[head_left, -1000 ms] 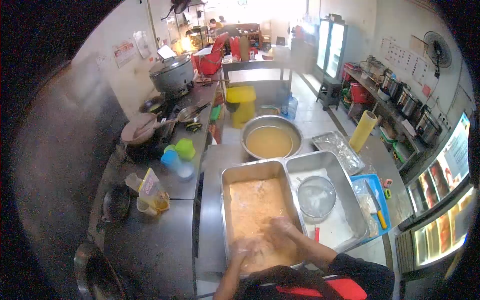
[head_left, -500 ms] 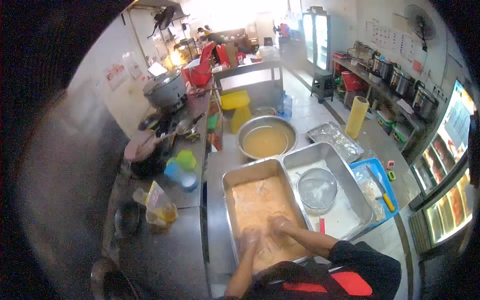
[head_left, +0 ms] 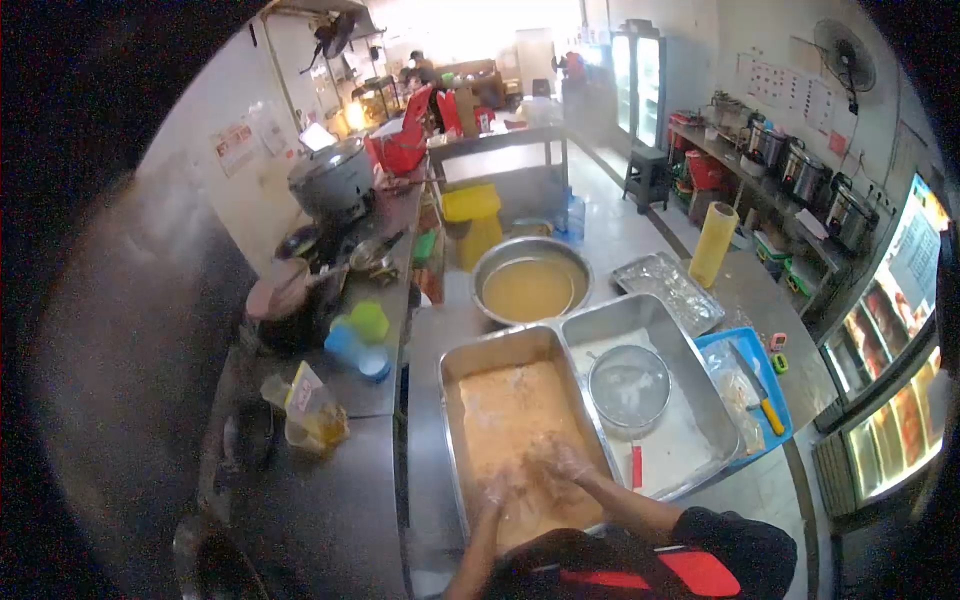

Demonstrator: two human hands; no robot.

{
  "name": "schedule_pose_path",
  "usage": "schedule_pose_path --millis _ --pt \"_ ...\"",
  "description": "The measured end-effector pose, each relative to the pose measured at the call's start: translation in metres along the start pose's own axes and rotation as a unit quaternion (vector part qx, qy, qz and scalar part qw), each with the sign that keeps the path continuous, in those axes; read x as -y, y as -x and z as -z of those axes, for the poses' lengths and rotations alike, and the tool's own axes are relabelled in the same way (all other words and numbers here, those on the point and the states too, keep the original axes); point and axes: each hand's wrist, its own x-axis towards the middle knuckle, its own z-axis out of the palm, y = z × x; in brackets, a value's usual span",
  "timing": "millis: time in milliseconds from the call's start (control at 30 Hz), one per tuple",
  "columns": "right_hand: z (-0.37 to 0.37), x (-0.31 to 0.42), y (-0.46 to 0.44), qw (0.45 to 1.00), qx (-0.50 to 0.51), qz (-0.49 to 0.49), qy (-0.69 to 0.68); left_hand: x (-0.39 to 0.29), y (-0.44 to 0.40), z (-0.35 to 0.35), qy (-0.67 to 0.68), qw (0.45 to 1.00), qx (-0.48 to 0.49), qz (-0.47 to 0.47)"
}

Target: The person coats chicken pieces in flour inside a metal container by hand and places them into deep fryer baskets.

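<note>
- Left hand [head_left: 495,490] and right hand [head_left: 570,463] dip into orange mixture [head_left: 515,400], close together; blur hides how far open they are and whether they grip anything.
- That mixture lies in a metal pan [head_left: 500,355] on the tabletop [head_left: 422,450].
- Beside it, a sieve [head_left: 628,388] sits in a second pan [head_left: 692,360].

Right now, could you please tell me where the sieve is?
In the head view, the sieve sits in the right steel pan with white powder, beside the left pan of orange mixture.
</note>
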Motion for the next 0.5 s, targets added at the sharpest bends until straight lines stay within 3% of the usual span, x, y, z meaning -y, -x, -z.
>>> schedule_pose_path --millis 100,200,233,300,367,400,500 --pt "-0.047 -0.042 0.003 0.974 0.026 0.122 -0.19 -0.002 0.011 -0.007 0.117 0.993 0.007 -0.005" --pt "-0.044 -0.059 0.008 0.925 0.035 0.112 -0.36 0.044 -0.006 -0.035 0.281 0.96 0.002 -0.005" --pt "-0.041 -0.062 0.008 0.964 0.076 0.1 -0.233 0.074 -0.016 -0.052 0.337 0.942 -0.001 -0.005" --pt "-0.029 -0.059 0.002 0.985 0.15 0.074 0.03 0.047 0.003 -0.031 0.46 0.888 -0.011 0.011" --pt "-0.024 -0.06 0.0 0.984 0.149 0.076 0.068 -0.018 0.036 0.017 0.412 0.901 0.046 0.125" --pt "-0.026 -0.066 0.007 0.989 0.118 0.09 -0.026 -0.03 0.042 0.026 0.385 0.902 0.075 0.183" --pt "-0.045 -0.091 -0.003 0.972 0.166 0.024 -0.162 0.01 0.019 0.001 0.348 0.925 0.059 0.141"
